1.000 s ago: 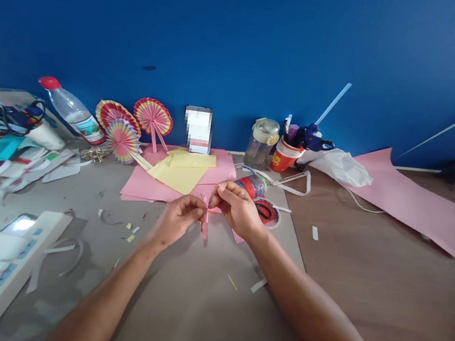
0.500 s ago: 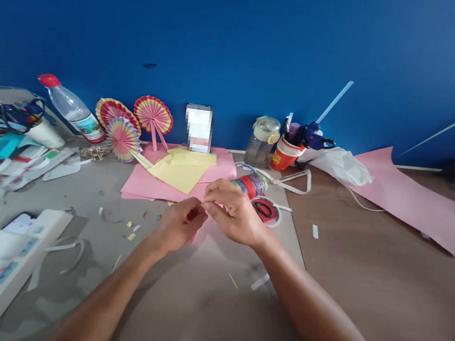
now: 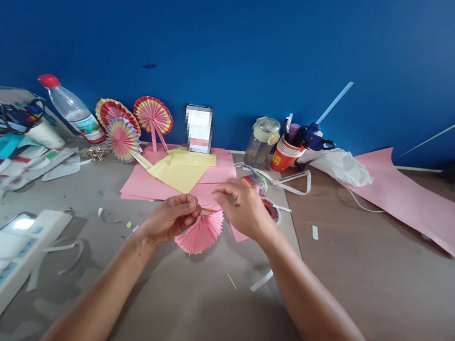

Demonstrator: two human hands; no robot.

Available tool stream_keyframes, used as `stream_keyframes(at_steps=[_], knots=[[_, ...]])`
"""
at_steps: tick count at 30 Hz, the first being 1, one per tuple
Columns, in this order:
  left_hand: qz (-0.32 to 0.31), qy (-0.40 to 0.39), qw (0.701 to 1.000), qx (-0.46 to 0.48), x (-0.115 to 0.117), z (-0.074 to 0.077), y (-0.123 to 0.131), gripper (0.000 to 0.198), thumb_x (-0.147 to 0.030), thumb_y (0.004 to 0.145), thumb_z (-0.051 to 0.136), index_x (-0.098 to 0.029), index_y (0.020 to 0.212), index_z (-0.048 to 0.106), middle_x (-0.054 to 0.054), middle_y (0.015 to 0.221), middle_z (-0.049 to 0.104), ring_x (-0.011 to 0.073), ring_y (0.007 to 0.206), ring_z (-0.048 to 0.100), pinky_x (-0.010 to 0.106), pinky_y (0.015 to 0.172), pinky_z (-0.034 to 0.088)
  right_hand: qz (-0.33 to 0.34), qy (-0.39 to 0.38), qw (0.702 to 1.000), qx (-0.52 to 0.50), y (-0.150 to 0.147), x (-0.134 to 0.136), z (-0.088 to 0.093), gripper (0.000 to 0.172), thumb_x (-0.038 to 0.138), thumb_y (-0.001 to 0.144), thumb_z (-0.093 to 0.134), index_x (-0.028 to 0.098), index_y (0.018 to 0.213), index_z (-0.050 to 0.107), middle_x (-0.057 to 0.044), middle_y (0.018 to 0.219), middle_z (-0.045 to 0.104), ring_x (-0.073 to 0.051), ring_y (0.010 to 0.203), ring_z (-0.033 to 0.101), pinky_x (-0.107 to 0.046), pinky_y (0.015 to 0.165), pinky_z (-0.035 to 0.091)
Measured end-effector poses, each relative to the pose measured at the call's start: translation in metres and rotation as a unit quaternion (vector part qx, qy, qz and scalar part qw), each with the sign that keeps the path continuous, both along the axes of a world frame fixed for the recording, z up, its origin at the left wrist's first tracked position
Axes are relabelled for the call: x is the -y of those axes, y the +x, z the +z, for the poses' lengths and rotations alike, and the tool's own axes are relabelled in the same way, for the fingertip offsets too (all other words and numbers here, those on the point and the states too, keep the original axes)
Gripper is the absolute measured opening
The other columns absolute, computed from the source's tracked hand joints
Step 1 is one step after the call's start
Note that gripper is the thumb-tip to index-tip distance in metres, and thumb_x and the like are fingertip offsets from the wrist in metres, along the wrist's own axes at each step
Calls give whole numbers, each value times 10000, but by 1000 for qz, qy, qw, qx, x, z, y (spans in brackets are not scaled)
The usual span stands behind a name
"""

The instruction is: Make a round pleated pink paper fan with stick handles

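A pink pleated paper fan (image 3: pixel 201 234) hangs spread out below my left hand (image 3: pixel 175 217), whose thumb and fingers pinch its gathered end. From that end a thin orange strand (image 3: pixel 208 210), seemingly yarn, stretches towards my right hand (image 3: pixel 244 203). The fingers of the right hand are bent and drawn together; their grip on the strand is partly hidden. Just behind that hand lies a multicoloured ball of yarn (image 3: pixel 257 183), along with a red roll (image 3: pixel 273 210), both partly covered. A piece of pink paper (image 3: pixel 238 234) shows under the right wrist.
Pink sheets (image 3: pixel 135 186) and yellow paper (image 3: pixel 181 173) lie behind my hands. Finished pleated fans (image 3: pixel 153 115) stand by a bottle (image 3: pixel 74 111). A phone (image 3: pixel 198 127) leans on the wall. A jar (image 3: pixel 262 141) and red cup (image 3: pixel 285 154) stand right; a power strip (image 3: pixel 8 270) lies left.
My hands have moved apart, the right one up and to the right. The pink pleated fan, mostly hidden before, now shows spread beneath the left hand, with a strand between the hands.
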State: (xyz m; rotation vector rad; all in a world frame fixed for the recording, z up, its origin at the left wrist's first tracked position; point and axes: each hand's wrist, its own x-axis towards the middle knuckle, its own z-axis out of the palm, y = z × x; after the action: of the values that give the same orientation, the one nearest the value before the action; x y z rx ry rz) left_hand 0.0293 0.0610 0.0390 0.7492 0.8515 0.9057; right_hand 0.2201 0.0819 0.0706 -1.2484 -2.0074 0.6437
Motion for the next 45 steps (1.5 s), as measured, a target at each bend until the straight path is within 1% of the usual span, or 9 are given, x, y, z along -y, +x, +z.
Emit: stream_keyframes(at_steps=[5,10,16,20,22,26,31,38,45], knots=[[8,0,1000,1,1,1,3,193,-255,731,722,-129,698,580,-12,613,558,31,471,462,139,455,338,25,-55,997,56,-13,8,-1,103,180,797,588,182,719,656,-16,768,689,-169,810,557,-332,809,289],[8,5,1000,1,3,-1,6,200,-257,705,744,-136,700,585,-11,616,577,40,487,478,156,487,362,36,-22,997,65,-18,13,-5,171,136,829,519,161,689,614,-23,717,654,-158,763,524,-336,784,267],[19,12,999,-40,3,-2,6,237,-243,640,786,-138,688,578,-27,579,562,63,525,493,185,539,388,104,38,992,54,-18,18,3,180,111,806,555,152,642,615,-9,652,595,-143,708,499,-337,778,290],[46,21,998,-47,3,1,9,259,-195,586,809,-144,684,575,-33,601,575,65,557,506,189,569,388,145,7,989,-7,-12,14,2,138,146,820,578,165,699,639,-32,801,603,-153,811,524,-303,776,353],[63,45,996,-47,4,2,11,263,-182,573,812,-144,670,571,-30,615,580,70,591,517,188,587,386,141,-32,988,-46,-9,10,0,131,136,843,537,162,762,636,-42,868,603,-141,823,538,-274,748,385],[84,82,991,-66,5,1,14,254,-201,593,797,-146,662,559,-26,632,574,81,629,520,193,602,388,105,-103,988,-48,-9,5,-4,146,83,820,506,153,805,633,-28,820,629,-125,756,552,-246,693,396],[111,103,979,-138,6,-1,16,244,-245,632,764,-155,687,544,-36,646,558,59,536,454,184,510,336,85,-117,989,-42,-11,5,-5,157,70,768,532,167,764,656,-9,787,653,-117,717,555,-232,666,390],[129,184,957,-184,7,-1,19,149,-194,688,686,-166,695,540,-24,674,565,96,622,517,225,603,415,68,-140,987,-33,-12,4,-8,215,55,747,503,167,737,687,-19,794,682,-127,745,589,-232,680,402],[195,236,918,-252,12,-4,23,95,-149,720,640,-184,757,561,-13,702,603,114,644,549,234,634,429,42,-192,976,-90,-16,5,-10,134,133,743,579,180,758,704,-10,783,686,-133,731,597,-242,678,425]])
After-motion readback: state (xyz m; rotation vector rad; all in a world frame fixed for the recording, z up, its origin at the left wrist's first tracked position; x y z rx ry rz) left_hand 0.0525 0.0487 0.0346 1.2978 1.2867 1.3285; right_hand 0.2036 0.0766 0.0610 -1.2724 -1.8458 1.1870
